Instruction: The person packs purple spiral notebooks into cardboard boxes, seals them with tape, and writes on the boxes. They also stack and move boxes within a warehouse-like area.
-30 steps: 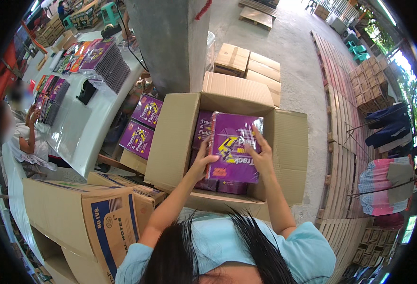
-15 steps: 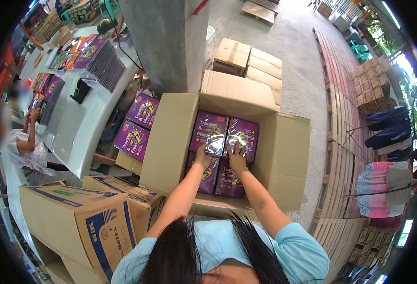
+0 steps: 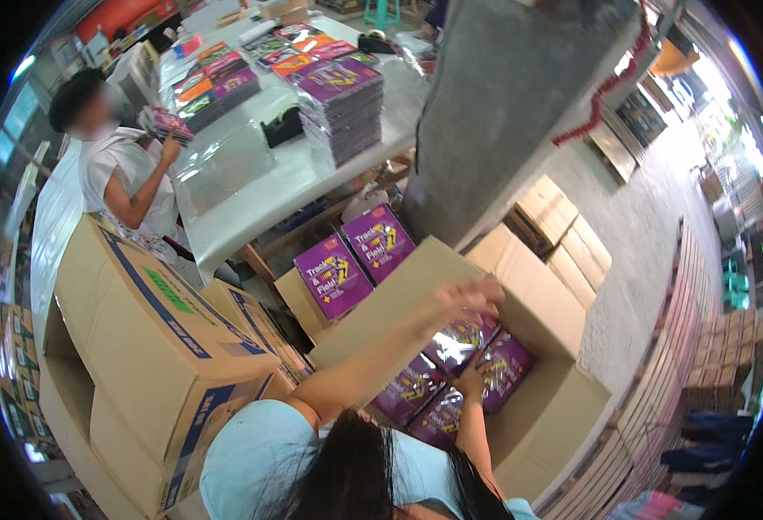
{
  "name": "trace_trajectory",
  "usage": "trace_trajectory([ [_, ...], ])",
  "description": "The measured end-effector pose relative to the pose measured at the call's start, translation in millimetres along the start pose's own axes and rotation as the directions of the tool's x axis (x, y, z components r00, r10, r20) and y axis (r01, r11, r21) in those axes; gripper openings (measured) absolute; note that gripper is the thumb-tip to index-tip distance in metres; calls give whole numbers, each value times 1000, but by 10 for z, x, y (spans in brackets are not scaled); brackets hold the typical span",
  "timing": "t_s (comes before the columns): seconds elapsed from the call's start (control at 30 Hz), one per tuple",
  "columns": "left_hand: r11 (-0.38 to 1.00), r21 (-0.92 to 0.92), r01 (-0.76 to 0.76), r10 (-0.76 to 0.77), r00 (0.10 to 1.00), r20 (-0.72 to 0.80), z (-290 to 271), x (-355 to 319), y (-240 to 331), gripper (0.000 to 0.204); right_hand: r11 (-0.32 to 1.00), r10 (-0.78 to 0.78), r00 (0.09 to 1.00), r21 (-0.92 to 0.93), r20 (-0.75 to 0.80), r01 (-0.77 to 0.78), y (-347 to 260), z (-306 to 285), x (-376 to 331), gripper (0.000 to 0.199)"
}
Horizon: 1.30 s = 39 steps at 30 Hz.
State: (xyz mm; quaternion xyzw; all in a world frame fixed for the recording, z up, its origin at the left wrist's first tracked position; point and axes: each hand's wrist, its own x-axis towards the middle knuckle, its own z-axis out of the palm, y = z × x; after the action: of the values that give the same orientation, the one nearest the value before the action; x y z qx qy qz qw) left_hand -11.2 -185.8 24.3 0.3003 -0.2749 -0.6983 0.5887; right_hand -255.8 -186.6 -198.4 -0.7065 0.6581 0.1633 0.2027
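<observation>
An open cardboard box (image 3: pixel 563 416) stands in front of me, with stacks of purple books (image 3: pixel 412 388) in shiny clear wrap laid side by side inside it. My right hand (image 3: pixel 470 379) rests on the book tops with its fingers spread, touching the wrap. Above the box's far left part, my left hand (image 3: pixel 468 299) is raised off the books. Its fingers are smeared by motion, and nothing shows in it. My left forearm hides part of the box's left flap and some of the books.
Left of the box, more purple books (image 3: pixel 334 276) sit in another carton. A large carton (image 3: pixel 139 321) stands at near left. Beyond, a white table (image 3: pixel 225 208) bears book stacks and a tape dispenser (image 3: pixel 279 127); a person holds booklets there. A concrete pillar (image 3: pixel 494 113) rises behind the box.
The view has turned left, so the table and person show more fully. My left hand has lifted off the books toward the box's far side; my right hand stays on them.
</observation>
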Motion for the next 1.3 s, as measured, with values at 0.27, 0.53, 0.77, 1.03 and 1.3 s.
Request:
trace_trajectory([
  [0.27, 880, 88, -467, 263, 325, -908, -2923, 324, 1937, 84, 589, -561, 781, 795, 274, 145, -770, -1709, -188, 46],
  [0.53, 832, 551, -69, 550, 232, -802, -4630, 1391, 2789, 136, 144, -724, 687, 959, -66, 244, -4466, -2412, 1121, 85],
  [0.77, 850, 492, -191, 514, 510, -690, -4626, 1504, 3010, 108, 134, -410, 912, 988, -11, 73, -6187, -2522, 2215, 120],
  [1.03, -54, 998, 36, 998, 14, 54, -3208, 1045, 2115, 99, -485, -770, 580, 835, -267, -259, -5346, -1853, 2405, 62],
  [1.3, 599, 693, -400, 758, 563, -330, -1505, -711, 1865, 121, -542, -812, 532, 646, -239, -538, -4089, -907, 890, 63],
])
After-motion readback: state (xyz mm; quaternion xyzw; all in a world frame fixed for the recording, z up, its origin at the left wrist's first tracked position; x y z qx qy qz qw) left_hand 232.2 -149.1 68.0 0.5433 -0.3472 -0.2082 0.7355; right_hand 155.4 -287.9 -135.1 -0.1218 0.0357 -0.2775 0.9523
